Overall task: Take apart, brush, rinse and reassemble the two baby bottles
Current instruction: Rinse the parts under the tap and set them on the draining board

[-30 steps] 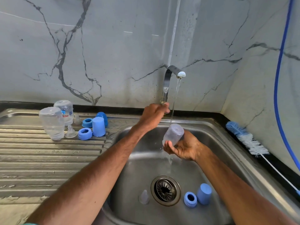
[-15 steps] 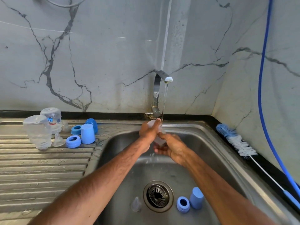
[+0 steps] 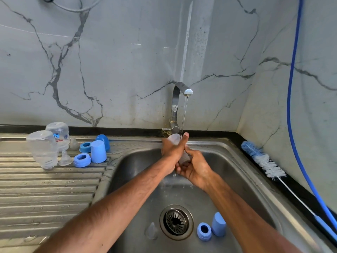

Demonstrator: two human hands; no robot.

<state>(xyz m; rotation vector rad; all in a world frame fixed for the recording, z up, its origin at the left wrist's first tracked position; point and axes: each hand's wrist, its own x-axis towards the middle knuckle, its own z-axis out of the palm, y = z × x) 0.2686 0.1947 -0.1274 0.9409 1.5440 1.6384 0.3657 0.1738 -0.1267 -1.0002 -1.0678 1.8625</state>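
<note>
Head view. Held a clear bottle (image 3: 174, 138) under the thin stream (image 3: 184, 115) from the tap (image 3: 175, 99), over the back of the steel sink (image 3: 237, 172). Curled the grip of the left hand (image 3: 170, 149) round the upper part of it, thumb raised beside the water. Closed the grip of the right hand (image 3: 196, 167) round its lower end, just beneath and touching the left. Saw on the sink floor, beside the drain (image 3: 176, 222), a clear teat (image 3: 151, 231) to its left and a blue ring (image 3: 204, 231) and blue cap (image 3: 218, 224) to its right, side by side. Saw on the ribbed draining board (image 3: 45, 189), left of the sink, two more bottles (image 3: 42, 148) standing mouth down, with two teats (image 3: 65, 158), two rings (image 3: 82, 160) and two caps (image 3: 98, 151) close by. Saw a bottle brush (image 3: 262, 160) lying on the worktop (image 3: 235, 138) at the right, along the foot of the wall (image 3: 269, 125), and a blue hose (image 3: 291, 106) hanging above it
</note>
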